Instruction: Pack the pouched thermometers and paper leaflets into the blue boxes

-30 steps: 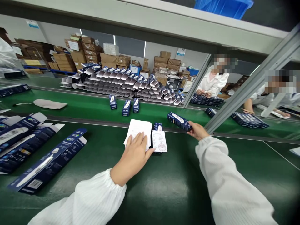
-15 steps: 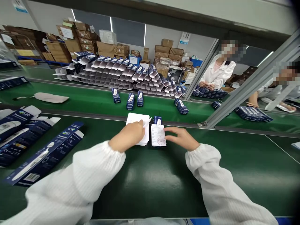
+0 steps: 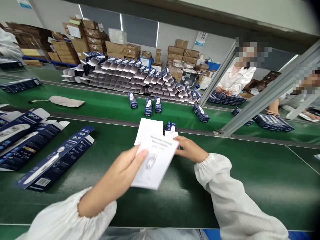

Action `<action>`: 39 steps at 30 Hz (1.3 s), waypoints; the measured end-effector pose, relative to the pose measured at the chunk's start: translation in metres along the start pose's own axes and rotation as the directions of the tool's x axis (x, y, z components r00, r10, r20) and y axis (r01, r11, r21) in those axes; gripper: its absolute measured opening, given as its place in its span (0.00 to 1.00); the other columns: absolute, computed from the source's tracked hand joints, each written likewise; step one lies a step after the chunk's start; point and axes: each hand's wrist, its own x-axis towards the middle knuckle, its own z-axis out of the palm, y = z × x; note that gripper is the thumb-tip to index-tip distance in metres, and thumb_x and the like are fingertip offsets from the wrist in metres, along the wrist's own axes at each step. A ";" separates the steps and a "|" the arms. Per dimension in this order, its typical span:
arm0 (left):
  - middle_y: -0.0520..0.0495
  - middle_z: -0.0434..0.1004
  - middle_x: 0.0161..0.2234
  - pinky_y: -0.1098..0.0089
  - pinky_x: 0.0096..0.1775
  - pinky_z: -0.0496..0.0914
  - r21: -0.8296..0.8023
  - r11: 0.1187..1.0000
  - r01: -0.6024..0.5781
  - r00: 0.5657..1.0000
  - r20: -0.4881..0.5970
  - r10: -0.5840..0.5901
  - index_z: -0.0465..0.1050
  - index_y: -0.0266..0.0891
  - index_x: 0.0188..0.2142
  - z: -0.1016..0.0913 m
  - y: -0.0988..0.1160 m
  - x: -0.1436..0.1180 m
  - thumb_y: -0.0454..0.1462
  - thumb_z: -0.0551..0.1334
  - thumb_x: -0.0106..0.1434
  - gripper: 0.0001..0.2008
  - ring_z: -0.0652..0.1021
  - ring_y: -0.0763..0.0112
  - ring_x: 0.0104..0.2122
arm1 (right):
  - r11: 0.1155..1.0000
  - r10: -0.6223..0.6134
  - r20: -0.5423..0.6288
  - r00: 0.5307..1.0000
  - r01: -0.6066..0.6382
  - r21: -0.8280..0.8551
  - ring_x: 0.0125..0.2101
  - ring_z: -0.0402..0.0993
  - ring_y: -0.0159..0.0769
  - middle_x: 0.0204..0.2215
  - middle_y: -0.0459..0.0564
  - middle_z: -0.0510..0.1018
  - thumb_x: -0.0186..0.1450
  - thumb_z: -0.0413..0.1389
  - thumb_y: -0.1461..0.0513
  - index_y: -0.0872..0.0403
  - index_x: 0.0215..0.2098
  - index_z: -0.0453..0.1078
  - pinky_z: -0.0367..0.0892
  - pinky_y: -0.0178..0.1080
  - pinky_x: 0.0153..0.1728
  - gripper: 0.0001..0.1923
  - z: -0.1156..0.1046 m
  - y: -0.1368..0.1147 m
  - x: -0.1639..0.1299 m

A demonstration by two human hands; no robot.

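A green table carries flat blue boxes at the left and a paper stack. Above it a thin, floppy leaflet is pinched at its near edge by the left hand; it is probably best gripped near the fold. The right hand is laid at its far corner, though whether anything is clasped cannot be told.

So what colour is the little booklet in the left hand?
White, with faint grey print: the booklet, held by the left hand, head view.
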 end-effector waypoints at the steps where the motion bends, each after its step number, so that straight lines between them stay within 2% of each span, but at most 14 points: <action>1: 0.49 0.79 0.37 0.69 0.34 0.70 -0.133 0.985 0.111 0.992 0.074 -0.102 0.72 0.42 0.46 0.005 -0.008 -0.007 0.49 0.54 0.65 0.18 0.78 0.64 0.33 | 1.000 0.012 -0.005 1.000 -0.012 0.013 0.45 0.70 0.38 0.42 0.49 0.74 0.63 0.59 0.65 0.52 0.32 0.73 0.64 0.42 0.49 0.02 0.000 -0.001 0.000; 4: 0.47 0.80 0.38 0.69 0.36 0.71 -0.397 0.827 0.397 0.915 0.238 -0.325 0.70 0.41 0.50 0.030 -0.035 -0.018 0.47 0.57 0.64 0.18 0.79 0.63 0.38 | 0.999 0.053 -0.017 0.998 -0.053 -0.004 0.46 0.69 0.39 0.43 0.49 0.73 0.61 0.60 0.64 0.52 0.34 0.73 0.65 0.42 0.48 0.02 0.002 -0.006 -0.002; 6: 0.44 0.80 0.39 0.68 0.36 0.72 -0.515 0.684 0.516 0.856 0.314 -0.410 0.68 0.39 0.51 0.049 -0.049 -0.020 0.45 0.58 0.63 0.20 0.80 0.61 0.38 | 0.997 0.060 -0.019 0.998 -0.060 -0.046 0.45 0.69 0.41 0.43 0.50 0.72 0.58 0.63 0.63 0.52 0.36 0.73 0.66 0.43 0.47 0.08 0.003 -0.008 -0.003; 9: 0.41 0.80 0.40 0.66 0.37 0.72 -0.619 0.526 0.583 0.807 0.365 -0.464 0.67 0.37 0.52 0.067 -0.060 -0.021 0.44 0.60 0.62 0.20 0.80 0.60 0.37 | 0.993 0.049 0.006 0.999 -0.048 -0.108 0.42 0.68 0.41 0.40 0.50 0.71 0.57 0.64 0.64 0.52 0.37 0.71 0.67 0.43 0.43 0.10 0.003 -0.010 -0.003; 12: 0.40 0.80 0.41 0.66 0.37 0.73 -0.661 0.458 0.594 0.789 0.369 -0.490 0.67 0.36 0.51 0.072 -0.064 -0.023 0.43 0.61 0.62 0.20 0.81 0.60 0.37 | 0.988 0.054 0.045 0.997 -0.047 -0.144 0.41 0.68 0.41 0.38 0.50 0.72 0.57 0.64 0.66 0.53 0.37 0.71 0.67 0.42 0.42 0.10 0.000 -0.012 0.001; 17: 0.40 0.80 0.40 0.66 0.38 0.73 -0.675 0.438 0.593 0.785 0.365 -0.501 0.68 0.36 0.51 0.071 -0.064 -0.023 0.43 0.61 0.62 0.20 0.81 0.61 0.36 | 0.992 0.032 0.100 0.995 -0.019 -0.122 0.37 0.69 0.38 0.34 0.48 0.73 0.58 0.63 0.66 0.53 0.36 0.71 0.66 0.39 0.38 0.08 -0.007 -0.014 0.006; 22: 0.41 0.81 0.38 0.67 0.36 0.73 -0.668 0.440 0.600 0.784 0.382 -0.490 0.68 0.34 0.50 0.075 -0.063 -0.022 0.43 0.61 0.62 0.20 0.81 0.64 0.32 | 0.996 0.000 0.123 0.992 0.010 -0.084 0.35 0.71 0.36 0.31 0.45 0.75 0.61 0.60 0.65 0.52 0.33 0.72 0.66 0.37 0.37 0.02 -0.011 -0.008 0.008; 25: 0.41 0.81 0.37 0.66 0.37 0.73 -0.673 0.430 0.602 0.781 0.384 -0.493 0.68 0.35 0.50 0.078 -0.062 -0.018 0.43 0.61 0.62 0.20 0.81 0.64 0.32 | 0.996 0.001 0.085 0.996 0.007 -0.092 0.34 0.72 0.36 0.32 0.46 0.76 0.65 0.54 0.66 0.52 0.32 0.73 0.66 0.37 0.38 0.06 -0.010 -0.005 0.009; 28: 0.40 0.81 0.38 0.64 0.38 0.73 -0.697 0.420 0.581 0.789 0.357 -0.499 0.68 0.35 0.51 0.081 -0.061 -0.013 0.43 0.61 0.62 0.20 0.81 0.60 0.35 | 0.991 0.032 -0.015 0.999 -0.034 -0.128 0.33 0.71 0.38 0.31 0.49 0.75 0.68 0.50 0.65 0.54 0.31 0.71 0.64 0.39 0.35 0.10 -0.007 -0.008 0.005; 30: 0.40 0.81 0.39 0.62 0.39 0.73 -0.734 0.410 0.542 0.809 0.322 -0.492 0.68 0.34 0.51 0.084 -0.062 -0.008 0.42 0.61 0.62 0.20 0.81 0.59 0.36 | 0.992 0.034 -0.108 0.994 -0.047 -0.116 0.31 0.70 0.37 0.29 0.49 0.74 0.69 0.50 0.64 0.54 0.30 0.69 0.64 0.38 0.32 0.10 0.000 -0.016 -0.004; 32: 0.39 0.81 0.38 0.62 0.40 0.73 -0.770 0.406 0.492 0.830 0.274 -0.486 0.69 0.33 0.50 0.084 -0.063 -0.003 0.41 0.62 0.61 0.19 0.80 0.58 0.37 | 0.998 -0.017 -0.171 0.985 0.006 -0.067 0.30 0.69 0.36 0.28 0.48 0.72 0.69 0.50 0.62 0.54 0.29 0.67 0.63 0.37 0.31 0.10 0.012 -0.029 -0.017; 36: 0.39 0.80 0.34 0.64 0.37 0.73 -0.813 0.391 0.432 0.849 0.219 -0.481 0.71 0.31 0.46 0.082 -0.069 0.004 0.44 0.61 0.62 0.19 0.80 0.60 0.34 | 0.981 -0.184 -0.160 0.970 0.191 0.031 0.30 0.69 0.35 0.27 0.48 0.72 0.70 0.50 0.60 0.54 0.29 0.65 0.65 0.37 0.33 0.11 0.042 -0.058 -0.043; 39: 0.42 0.79 0.29 0.66 0.33 0.72 -0.824 0.388 0.412 0.869 0.228 -0.439 0.72 0.31 0.43 0.080 -0.077 0.005 0.45 0.61 0.61 0.18 0.79 0.62 0.30 | 0.972 -0.220 -0.166 0.961 0.230 0.046 0.30 0.69 0.35 0.27 0.48 0.73 0.71 0.49 0.60 0.54 0.29 0.64 0.65 0.37 0.33 0.13 0.060 -0.072 -0.051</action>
